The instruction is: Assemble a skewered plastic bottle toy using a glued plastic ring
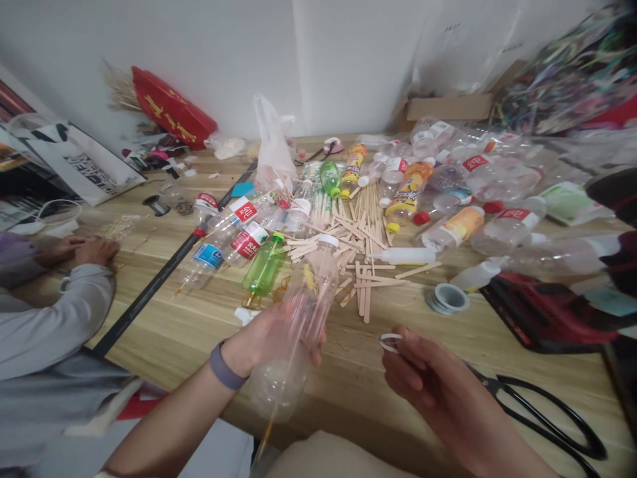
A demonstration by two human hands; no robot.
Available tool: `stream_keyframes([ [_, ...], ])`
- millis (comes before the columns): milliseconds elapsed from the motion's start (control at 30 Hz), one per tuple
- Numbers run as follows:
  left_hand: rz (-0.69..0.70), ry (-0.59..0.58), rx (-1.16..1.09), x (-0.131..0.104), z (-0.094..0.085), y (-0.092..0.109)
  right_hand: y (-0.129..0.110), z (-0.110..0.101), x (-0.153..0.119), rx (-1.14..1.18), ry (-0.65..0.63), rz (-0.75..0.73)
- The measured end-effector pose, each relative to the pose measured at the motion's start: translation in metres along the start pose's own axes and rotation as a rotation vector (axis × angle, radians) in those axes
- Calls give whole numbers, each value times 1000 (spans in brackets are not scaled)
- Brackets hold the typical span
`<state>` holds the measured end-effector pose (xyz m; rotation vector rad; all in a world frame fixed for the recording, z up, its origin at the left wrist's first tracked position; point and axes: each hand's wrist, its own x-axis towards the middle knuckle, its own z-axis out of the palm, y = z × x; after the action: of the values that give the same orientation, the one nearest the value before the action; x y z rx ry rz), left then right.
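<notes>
My left hand, with a grey band at the wrist, is wrapped round clear plastic bottles held over the table's front edge. One has a white cap, and a thin stick with a yellowish tip hangs below them. To the right, my right hand pinches a small white ring between thumb and fingers. Black-handled scissors lie beside my right wrist, partly hidden by it. Wooden craft sticks are scattered on the table beyond my hands.
A green bottle, labelled bottles and a plastic bag stand or lie farther back. At right are a wire spool, a red-and-black tool battery and many clear bottles. Another person's hands rest at left.
</notes>
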<state>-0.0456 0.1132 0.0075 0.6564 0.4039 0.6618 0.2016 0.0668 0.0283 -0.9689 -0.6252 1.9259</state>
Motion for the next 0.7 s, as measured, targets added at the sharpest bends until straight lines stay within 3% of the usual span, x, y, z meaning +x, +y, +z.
stream_keyframes([
  [467,-2,60,3,-1,7,1,-5,3,-7,-1,4,4],
  [700,42,40,-4,-1,2,-2,-3,-8,-11,46,-11,5],
])
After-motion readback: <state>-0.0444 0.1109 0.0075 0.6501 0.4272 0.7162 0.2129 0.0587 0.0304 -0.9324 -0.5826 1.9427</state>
